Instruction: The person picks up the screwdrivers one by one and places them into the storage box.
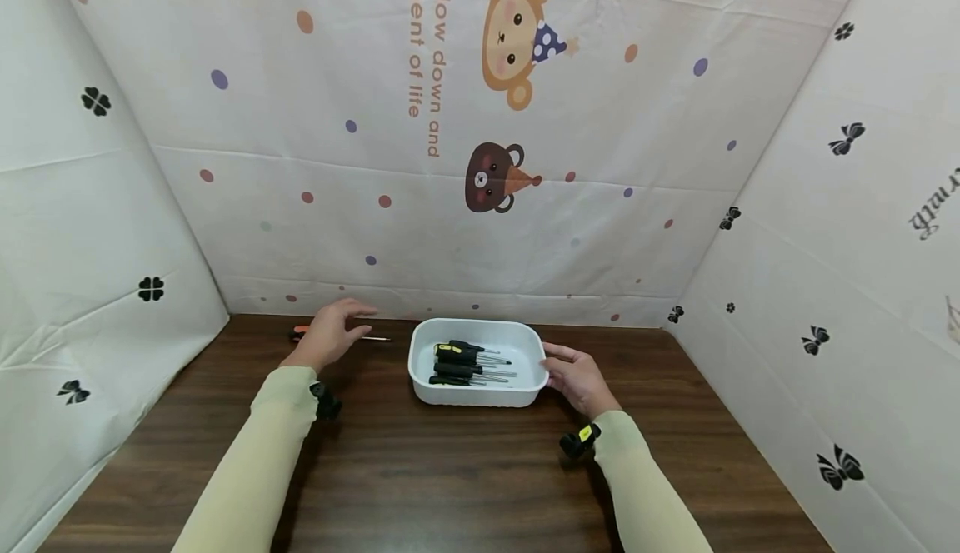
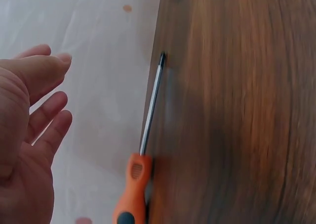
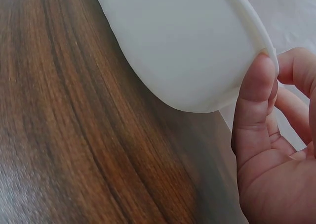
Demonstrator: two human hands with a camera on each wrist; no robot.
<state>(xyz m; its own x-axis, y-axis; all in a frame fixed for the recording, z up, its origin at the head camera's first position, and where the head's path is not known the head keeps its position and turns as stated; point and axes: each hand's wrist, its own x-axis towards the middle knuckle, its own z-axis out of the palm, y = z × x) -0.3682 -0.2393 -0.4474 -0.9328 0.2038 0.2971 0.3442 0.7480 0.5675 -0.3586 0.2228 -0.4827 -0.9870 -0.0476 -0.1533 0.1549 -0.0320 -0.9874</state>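
My left hand (image 1: 327, 336) hovers over an orange-handled screwdriver (image 2: 133, 187) on the table, its fingers and thumb apart with nothing between them. That screwdriver has a steel shaft and a dark cross-shaped tip; in the head view the hand covers part of it. With my right hand (image 1: 579, 378) I pinch the right end of a white plastic tray (image 1: 472, 396), thumb and forefinger at its rim in the right wrist view. Several black-handled screwdrivers (image 1: 453, 370), some marked with yellow, lie together inside the tray, their shafts pointing right.
The dark wooden table (image 1: 420, 478) ends at a white printed cloth (image 1: 420, 245) at the back. More white cloth hangs along the left side (image 1: 75, 253) and the right side (image 1: 795, 270). The orange screwdriver lies close to the back cloth, left of the tray.
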